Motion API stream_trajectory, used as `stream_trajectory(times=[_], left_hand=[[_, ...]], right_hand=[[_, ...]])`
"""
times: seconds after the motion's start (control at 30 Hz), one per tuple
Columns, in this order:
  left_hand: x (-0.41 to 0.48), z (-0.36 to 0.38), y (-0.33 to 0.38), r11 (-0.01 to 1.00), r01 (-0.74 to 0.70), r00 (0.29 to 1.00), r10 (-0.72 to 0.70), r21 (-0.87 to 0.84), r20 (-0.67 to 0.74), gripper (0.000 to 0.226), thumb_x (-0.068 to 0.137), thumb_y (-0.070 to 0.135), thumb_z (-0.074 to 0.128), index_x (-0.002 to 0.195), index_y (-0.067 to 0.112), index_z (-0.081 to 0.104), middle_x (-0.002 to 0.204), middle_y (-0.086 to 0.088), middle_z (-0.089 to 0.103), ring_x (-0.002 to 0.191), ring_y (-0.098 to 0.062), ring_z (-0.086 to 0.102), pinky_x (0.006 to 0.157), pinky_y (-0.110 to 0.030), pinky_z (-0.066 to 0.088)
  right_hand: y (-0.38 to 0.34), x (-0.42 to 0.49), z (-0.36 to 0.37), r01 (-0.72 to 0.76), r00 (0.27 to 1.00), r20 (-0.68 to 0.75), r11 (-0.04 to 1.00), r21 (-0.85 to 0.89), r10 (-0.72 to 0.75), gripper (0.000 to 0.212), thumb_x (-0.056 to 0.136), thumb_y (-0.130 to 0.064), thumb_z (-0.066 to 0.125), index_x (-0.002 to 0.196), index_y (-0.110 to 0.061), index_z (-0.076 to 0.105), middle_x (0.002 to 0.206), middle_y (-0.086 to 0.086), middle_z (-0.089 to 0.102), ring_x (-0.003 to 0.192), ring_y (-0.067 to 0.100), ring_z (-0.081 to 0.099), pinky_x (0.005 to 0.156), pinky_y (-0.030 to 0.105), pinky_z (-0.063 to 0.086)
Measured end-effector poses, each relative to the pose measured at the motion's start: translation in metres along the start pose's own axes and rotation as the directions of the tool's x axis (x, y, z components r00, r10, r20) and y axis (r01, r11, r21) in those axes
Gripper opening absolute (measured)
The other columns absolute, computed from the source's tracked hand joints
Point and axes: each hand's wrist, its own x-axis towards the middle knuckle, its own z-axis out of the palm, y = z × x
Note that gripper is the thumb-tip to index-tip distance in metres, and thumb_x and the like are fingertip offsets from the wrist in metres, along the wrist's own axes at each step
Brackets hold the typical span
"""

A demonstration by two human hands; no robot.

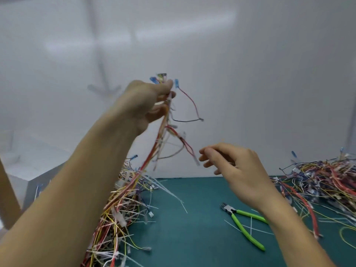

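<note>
My left hand [148, 105] is raised high and grips the top end of a wire harness [163, 135] of red, yellow, white and black wires with blue connectors at the tip. The harness hangs down from the fingers into a tangled heap of wires [119, 212] on the left of the green mat [192, 228]. My right hand [231, 166] hovers lower and to the right, fingers loosely curled and holding nothing, just beside the dangling side branches of the harness.
Green-handled side cutters [242, 224] lie on the mat under my right forearm. A second heap of wires [323, 182] fills the right side. Loose white cable-tie offcuts [169, 191] are scattered about. A white wall stands right behind the mat.
</note>
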Motion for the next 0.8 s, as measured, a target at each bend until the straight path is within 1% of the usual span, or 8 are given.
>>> stream_trajectory(times=[0.13,0.23,0.4,0.47,0.53,0.6,0.67,0.8], left_hand=[[-0.009,0.041,-0.024,0.983,0.104,0.994,-0.097,-0.150,0.050,0.017,0.096,0.015,0.062,0.080,0.009,0.057,0.068,-0.003,0.055,0.041,-0.006,0.049,0.042,-0.015,0.046],[-0.013,0.062,-0.041,0.960,0.131,0.988,-0.108,-0.246,0.107,0.017,0.098,0.008,0.057,0.082,0.004,0.055,0.072,-0.005,0.055,0.045,-0.007,0.058,0.051,-0.016,0.055],[-0.016,0.084,-0.051,0.953,0.142,0.974,-0.086,-0.268,0.209,0.006,0.099,-0.002,0.050,0.095,-0.003,0.054,0.083,-0.010,0.060,0.073,-0.020,0.067,0.075,-0.022,0.058],[-0.014,0.088,-0.051,0.961,0.119,0.978,-0.071,-0.250,0.194,0.006,0.098,-0.001,0.051,0.093,-0.001,0.054,0.079,-0.008,0.060,0.072,-0.019,0.066,0.080,-0.025,0.058],[-0.010,0.090,-0.052,0.966,0.071,0.986,-0.030,-0.250,0.162,0.013,0.098,0.001,0.052,0.086,0.002,0.056,0.076,-0.007,0.058,0.071,-0.017,0.062,0.083,-0.026,0.056],[-0.005,0.089,-0.052,0.943,0.023,0.993,0.017,-0.333,0.116,0.019,0.100,0.002,0.050,0.081,0.005,0.055,0.075,-0.008,0.056,0.069,-0.016,0.056,0.082,-0.029,0.052],[0.001,0.085,-0.051,0.873,0.007,0.996,0.038,-0.488,0.084,0.021,0.101,0.001,0.046,0.082,0.004,0.054,0.074,-0.008,0.055,0.068,-0.015,0.054,0.080,-0.027,0.051],[0.012,0.080,-0.047,0.714,0.023,0.999,0.010,-0.699,0.044,0.025,0.103,0.002,0.043,0.080,0.004,0.054,0.070,-0.007,0.056,0.068,-0.013,0.055,0.086,-0.026,0.052]], right_hand=[[-0.013,0.000,0.004,-0.083,0.996,0.052,0.956,0.283,0.071,0.038,0.094,-0.055,0.052,0.099,-0.024,0.073,0.095,-0.004,0.076,0.086,0.013,0.073,0.071,0.036,0.059],[-0.013,0.001,0.010,-0.128,0.992,0.018,0.963,0.239,0.127,0.047,0.090,-0.064,0.053,0.096,-0.023,0.074,0.093,-0.001,0.076,0.091,0.016,0.071,0.085,0.043,0.057],[0.003,0.006,0.007,-0.177,0.946,-0.242,0.970,0.165,0.214,0.022,0.094,-0.034,0.064,0.084,-0.016,0.073,0.084,0.011,0.073,0.089,0.033,0.065,0.085,0.051,0.052],[0.010,0.007,0.000,-0.210,0.927,-0.304,0.975,0.069,0.221,0.022,0.095,-0.034,0.063,0.087,-0.015,0.072,0.087,0.014,0.072,0.087,0.034,0.065,0.083,0.047,0.052],[0.012,0.008,-0.006,-0.249,0.907,-0.336,0.967,0.052,0.252,0.018,0.094,-0.037,0.064,0.107,-0.024,0.069,0.106,-0.002,0.073,0.088,0.021,0.068,0.085,0.043,0.056],[0.015,0.008,-0.009,-0.365,0.893,-0.277,0.931,0.012,0.353,0.055,0.090,-0.040,0.068,0.139,-0.028,0.048,0.137,-0.005,0.057,0.107,0.019,0.065,0.096,0.047,0.053],[0.016,0.007,-0.009,-0.462,0.880,-0.151,0.886,-0.051,0.450,0.071,0.089,-0.035,0.071,0.148,-0.026,0.033,0.143,0.000,0.053,0.110,0.026,0.065,0.096,0.049,0.053],[0.010,0.003,-0.002,-0.563,0.818,0.228,0.815,0.135,0.527,0.033,0.091,-0.024,0.070,0.118,-0.012,0.055,0.103,0.005,0.074,0.077,0.026,0.076,0.070,0.041,0.063]])
